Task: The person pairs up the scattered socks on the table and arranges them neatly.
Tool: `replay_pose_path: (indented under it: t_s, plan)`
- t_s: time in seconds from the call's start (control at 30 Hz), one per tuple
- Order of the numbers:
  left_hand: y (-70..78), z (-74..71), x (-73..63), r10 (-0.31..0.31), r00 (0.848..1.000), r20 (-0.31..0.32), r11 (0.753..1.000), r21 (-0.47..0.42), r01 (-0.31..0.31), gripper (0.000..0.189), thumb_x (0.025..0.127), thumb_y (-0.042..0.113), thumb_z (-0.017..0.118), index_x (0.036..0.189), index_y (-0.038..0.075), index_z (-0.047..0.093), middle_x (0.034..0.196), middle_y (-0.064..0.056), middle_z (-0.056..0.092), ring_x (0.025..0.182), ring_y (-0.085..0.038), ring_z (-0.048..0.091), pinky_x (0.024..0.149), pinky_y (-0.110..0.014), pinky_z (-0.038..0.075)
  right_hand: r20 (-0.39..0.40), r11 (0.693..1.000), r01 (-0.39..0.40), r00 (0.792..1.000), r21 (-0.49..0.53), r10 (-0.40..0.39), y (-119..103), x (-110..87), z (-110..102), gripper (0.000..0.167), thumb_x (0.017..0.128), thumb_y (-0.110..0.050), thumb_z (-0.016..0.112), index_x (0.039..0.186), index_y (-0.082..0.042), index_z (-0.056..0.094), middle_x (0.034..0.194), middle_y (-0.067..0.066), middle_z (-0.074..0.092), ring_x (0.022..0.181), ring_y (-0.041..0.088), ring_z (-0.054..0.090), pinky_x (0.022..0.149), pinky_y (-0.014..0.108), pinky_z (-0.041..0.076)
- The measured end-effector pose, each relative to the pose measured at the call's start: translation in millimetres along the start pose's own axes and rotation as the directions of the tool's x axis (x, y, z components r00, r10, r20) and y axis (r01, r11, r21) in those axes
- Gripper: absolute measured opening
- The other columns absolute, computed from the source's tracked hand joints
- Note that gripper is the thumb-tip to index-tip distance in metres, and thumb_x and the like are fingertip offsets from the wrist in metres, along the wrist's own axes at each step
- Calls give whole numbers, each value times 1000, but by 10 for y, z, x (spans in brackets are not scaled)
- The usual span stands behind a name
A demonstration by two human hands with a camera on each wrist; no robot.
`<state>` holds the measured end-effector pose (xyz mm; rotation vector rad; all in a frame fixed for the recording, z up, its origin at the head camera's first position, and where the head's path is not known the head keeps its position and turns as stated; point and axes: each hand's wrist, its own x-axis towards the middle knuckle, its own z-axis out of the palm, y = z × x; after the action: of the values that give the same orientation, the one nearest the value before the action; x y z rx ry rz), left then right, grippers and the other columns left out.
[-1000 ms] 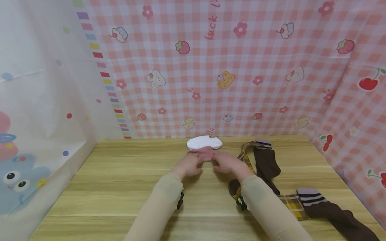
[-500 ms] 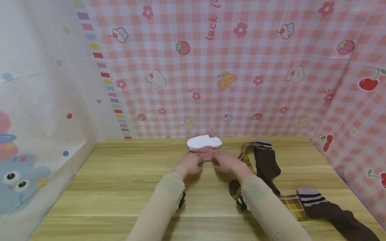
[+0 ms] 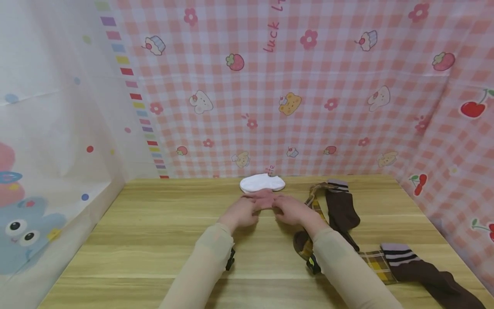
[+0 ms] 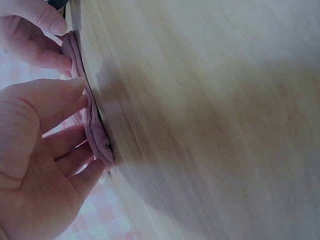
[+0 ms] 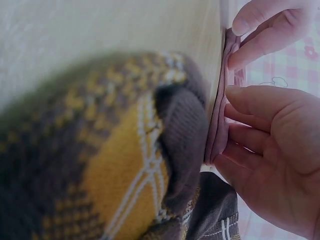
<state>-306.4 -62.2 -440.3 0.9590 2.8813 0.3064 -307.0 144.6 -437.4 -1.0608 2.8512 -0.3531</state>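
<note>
A pink sock (image 3: 264, 200), folded in flat layers, lies at the back middle of the table. My left hand (image 3: 242, 211) rests its fingers on the sock's left part, the thumb at the near edge. From the other side my right hand (image 3: 290, 209) touches the right part in the same way. In the left wrist view the layered edge of the pink sock (image 4: 94, 120) lies along the table by the fingertips. Just behind it is a white low-cut sock (image 3: 259, 183), lying flat.
To the right lie dark brown socks with striped cuffs, one at the back (image 3: 341, 208) and one nearer (image 3: 428, 270). A yellow and brown plaid sock (image 5: 120, 165) lies close under my right wrist. A pink checked cloth (image 3: 247, 86) hangs behind the wooden table (image 3: 154, 240).
My fingers have come slightly closer together over the pink sock and now cover more of it. The right forearm has shifted a little right. The other socks stay in place.
</note>
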Motion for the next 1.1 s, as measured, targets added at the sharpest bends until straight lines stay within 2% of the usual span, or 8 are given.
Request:
replay_pose_path:
  t_s: [0.1, 0.23, 0.33, 0.53, 0.7, 0.83, 1.1]
  plan:
    - [-6, 7, 4, 37, 999, -13, 999, 4, -37, 48, 87, 13, 71, 133, 8, 62, 138, -12, 58, 123, -31, 55, 108, -42, 39, -13, 1000, 9, 1000, 6, -9, 3, -6, 3, 25, 89, -6, 66, 113, 3, 65, 131, 23, 58, 127, 41, 49, 109, 49, 36]
    - [-3, 15, 8, 57, 998, -21, 998, 20, -57, 53, 88, 13, 72, 139, 13, 58, 138, -13, 57, 125, -31, 54, 109, -42, 38, -52, 999, 4, 999, 43, -2, -7, -28, -22, 20, 90, -6, 66, 108, 1, 66, 114, 16, 64, 112, 34, 59, 99, 47, 44]
    - [1, 17, 4, 42, 999, -32, 999, 32, -41, 51, 89, 16, 71, 138, 13, 59, 137, -15, 57, 127, -33, 52, 109, -44, 38, -81, 997, -14, 997, 71, 20, -16, -56, -49, 19, 91, -8, 66, 108, 1, 66, 107, 13, 65, 105, 31, 61, 95, 46, 47]
    - [33, -17, -34, 74, 991, -108, 997, 16, -73, 44, 94, 16, 66, 137, 15, 60, 138, -18, 56, 128, -37, 50, 108, -49, 38, -159, 994, -24, 986, 107, 41, -16, -147, -59, 31, 93, -11, 68, 120, 3, 64, 121, 20, 64, 115, 36, 59, 100, 49, 45]
    - [79, -46, -68, 114, 977, -182, 992, -29, -121, 45, 93, 13, 67, 138, 14, 60, 146, -10, 50, 130, -37, 49, 110, -51, 36, -244, 990, 14, 969, 139, 20, -9, -234, -37, 35, 92, -11, 69, 123, 5, 63, 122, 21, 64, 115, 37, 59, 99, 50, 45]
    - [131, -61, -101, 129, 960, -247, 989, -34, -142, 47, 89, 11, 70, 135, 11, 61, 149, -5, 48, 128, -35, 50, 108, -49, 38, -284, 987, 8, 958, 160, 38, -33, -324, -52, 38, 92, -11, 69, 126, 4, 62, 125, 20, 63, 118, 36, 58, 101, 50, 44]
    - [250, -76, -222, 64, 955, -290, 992, -86, -93, 50, 88, 14, 74, 135, 7, 60, 135, -19, 58, 124, -42, 52, 105, -54, 39, -344, 979, 17, 937, 202, 55, -89, -488, -119, 38, 94, -12, 68, 128, 3, 62, 126, 18, 64, 119, 36, 57, 100, 52, 44]
